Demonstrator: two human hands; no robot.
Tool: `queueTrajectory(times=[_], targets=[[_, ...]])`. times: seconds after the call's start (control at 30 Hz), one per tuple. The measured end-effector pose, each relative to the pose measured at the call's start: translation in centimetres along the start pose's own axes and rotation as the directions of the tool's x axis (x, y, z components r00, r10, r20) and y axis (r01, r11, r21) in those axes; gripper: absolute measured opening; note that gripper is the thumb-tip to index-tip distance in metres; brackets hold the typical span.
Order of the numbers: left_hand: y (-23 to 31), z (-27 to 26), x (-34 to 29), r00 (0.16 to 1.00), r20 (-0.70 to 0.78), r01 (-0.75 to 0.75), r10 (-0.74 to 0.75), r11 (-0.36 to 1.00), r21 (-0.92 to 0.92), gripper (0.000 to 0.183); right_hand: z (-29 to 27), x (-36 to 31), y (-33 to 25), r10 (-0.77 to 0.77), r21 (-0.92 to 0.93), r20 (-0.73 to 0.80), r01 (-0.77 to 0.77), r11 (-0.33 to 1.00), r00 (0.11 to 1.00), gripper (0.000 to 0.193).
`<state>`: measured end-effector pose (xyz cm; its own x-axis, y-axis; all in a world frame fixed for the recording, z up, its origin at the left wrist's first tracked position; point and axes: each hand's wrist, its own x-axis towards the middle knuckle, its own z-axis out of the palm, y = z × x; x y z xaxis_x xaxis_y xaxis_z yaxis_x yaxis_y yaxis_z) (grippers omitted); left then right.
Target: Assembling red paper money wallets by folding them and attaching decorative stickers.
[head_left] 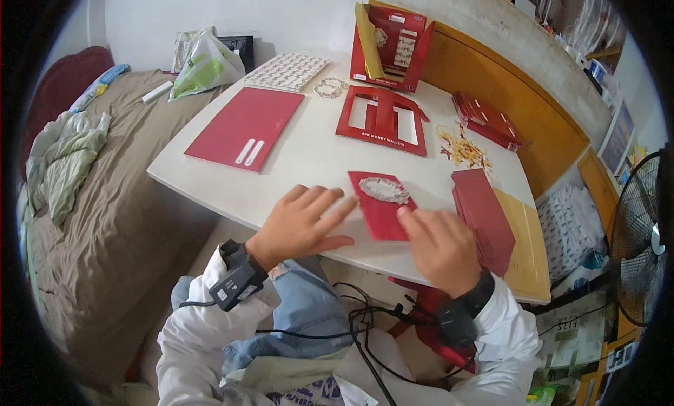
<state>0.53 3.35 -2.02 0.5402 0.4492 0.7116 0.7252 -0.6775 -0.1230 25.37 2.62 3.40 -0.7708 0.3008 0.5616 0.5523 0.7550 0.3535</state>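
Note:
A narrow red card envelope (383, 221) with a pale ornate oval on its face lies at the table's near edge, between my hands. My left hand (303, 220) hovers at its left side, fingers stretched and apart, holding nothing. At the envelope's right edge is my right hand (444, 250), its fingers bent and a fingertip on the red card; its other fingertips are hidden. To the right of that hand lies a stack of dark red card envelopes (484, 216), partly over a yellow sheet (523, 241).
Farther back on the white table (319, 149) are a flat red card (246, 128), a patterned sheet (286, 71), a red cut-out frame (382, 121), an upright red display box (390, 48), more red packs (486, 120) and loose scraps (463, 149). A fan (642, 237) stands right; a bed (105, 216) left.

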Motion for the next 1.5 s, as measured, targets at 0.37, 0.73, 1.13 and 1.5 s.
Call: queueTrajectory(times=[0.37, 0.73, 1.13, 1.5], targets=[[-1.1, 1.5, -1.1, 0.934, 0.252, 0.304, -0.252, 0.933, -0.195, 0.044, -0.3, 0.5, 6.8, 0.534, 0.203, -0.291, -0.494, 0.845, 0.794, 0.012], [-1.3, 1.5, -1.2, 0.93, 0.25, 0.319, -0.269, 0.929, -0.189, 0.041, 1.3, 3.6, 14.5, 0.567, 0.028, -0.289, -0.585, 0.811, 0.772, 0.022], [-1.1, 1.6, -1.1, 0.927, 0.257, 0.33, -0.275, 0.922, -0.204, 0.042, 13.9, 6.1, 17.8, 0.459, -0.246, 0.192, -0.41, 0.878, 0.868, 0.023], [-1.1, 1.4, -1.1, 0.931, 0.238, 0.328, -0.277, 0.921, -0.209, 0.041, 11.7, 4.7, 15.8, 0.436, -0.134, 0.542, -0.438, 0.889, 0.719, 0.079]])
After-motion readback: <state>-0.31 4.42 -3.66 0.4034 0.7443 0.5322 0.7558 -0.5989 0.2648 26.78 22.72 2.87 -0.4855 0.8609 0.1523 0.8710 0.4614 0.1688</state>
